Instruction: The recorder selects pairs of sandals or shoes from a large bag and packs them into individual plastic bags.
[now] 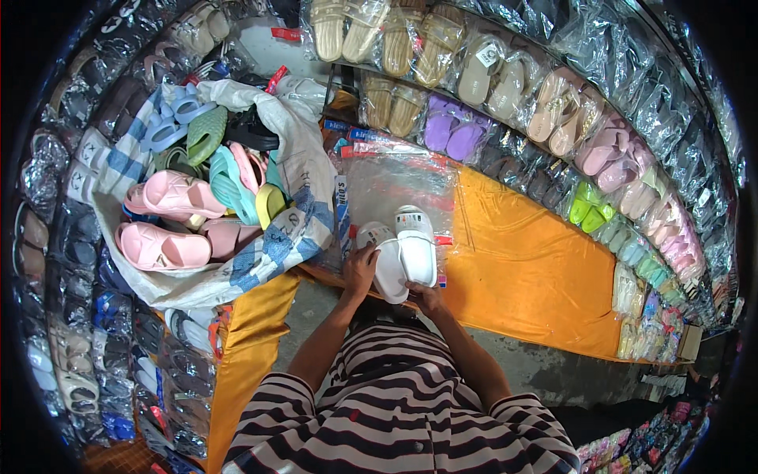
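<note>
A pair of white slide sandals lies side by side over clear plastic bags (395, 178) in front of me. My left hand (360, 268) is closed on the outer side of the left white slide (388, 272), near its strap. At the heel end of the right white slide (418, 257), my right hand (426, 296) grips the edge with thumb and fingers. The slides' toe straps point away from me, and their pale insoles face up. Part of each hand's fingers is hidden beneath or behind the slides.
An open white-and-blue woven sack (296, 158) at the left holds several loose slides, among them a pink slide (163, 246). Orange cloth (529, 272) covers the table to the right. Racks of plastic-wrapped sandals, including a purple pair (455, 130), curve around both sides.
</note>
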`<state>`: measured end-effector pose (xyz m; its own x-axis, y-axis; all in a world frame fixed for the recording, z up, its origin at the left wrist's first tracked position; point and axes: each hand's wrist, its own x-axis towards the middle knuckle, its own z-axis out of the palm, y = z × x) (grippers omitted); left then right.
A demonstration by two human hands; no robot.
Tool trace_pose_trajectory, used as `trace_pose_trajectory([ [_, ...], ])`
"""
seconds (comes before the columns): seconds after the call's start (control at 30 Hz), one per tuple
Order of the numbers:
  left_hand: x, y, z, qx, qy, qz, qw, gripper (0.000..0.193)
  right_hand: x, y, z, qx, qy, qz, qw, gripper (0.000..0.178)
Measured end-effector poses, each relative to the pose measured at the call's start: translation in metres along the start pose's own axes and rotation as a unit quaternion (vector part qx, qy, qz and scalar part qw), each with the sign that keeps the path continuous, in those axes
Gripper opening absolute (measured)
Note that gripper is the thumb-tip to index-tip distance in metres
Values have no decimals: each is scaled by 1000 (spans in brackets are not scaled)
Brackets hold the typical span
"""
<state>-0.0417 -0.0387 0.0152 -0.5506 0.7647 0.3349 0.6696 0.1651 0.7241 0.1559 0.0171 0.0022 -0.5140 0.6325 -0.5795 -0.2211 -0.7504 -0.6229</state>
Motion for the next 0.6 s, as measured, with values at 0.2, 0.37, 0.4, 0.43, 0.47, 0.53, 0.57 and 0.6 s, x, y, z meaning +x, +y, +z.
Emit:
trace_pose_trajectory([
  [0.2, 27, -40, 5, -78, 108, -159, 978, 27, -9, -3, 0, 5, -22, 17, 1000, 51],
  [0.37, 31, -63, 14, -515, -29, -472, 715, 43, -11, 8, -2, 11, -15, 46, 999, 49],
  [0.4, 31, -61, 15, -517, -27, -462, 720, 45, -10, 11, -1, 19, -19, 15, 1000, 50],
  [0.43, 31, -58, 13, -509, -23, -463, 726, 46, -10, 13, 0, 21, -14, -11, 1000, 50],
  [0.47, 29, -55, 10, -516, -28, -457, 724, 46, -11, 16, -1, 30, -18, -12, 999, 50],
  [0.53, 29, -47, 5, -424, 8, -477, 770, 49, -10, 19, -2, 98, -46, 26, 994, 50],
  [0.57, 30, -43, 4, -413, 2, -492, 766, 50, -8, 21, -2, 86, -29, 33, 995, 50],
  [0.6, 30, -41, 4, -408, 22, -471, 782, 50, -6, 24, -3, 94, -36, 11, 995, 52],
])
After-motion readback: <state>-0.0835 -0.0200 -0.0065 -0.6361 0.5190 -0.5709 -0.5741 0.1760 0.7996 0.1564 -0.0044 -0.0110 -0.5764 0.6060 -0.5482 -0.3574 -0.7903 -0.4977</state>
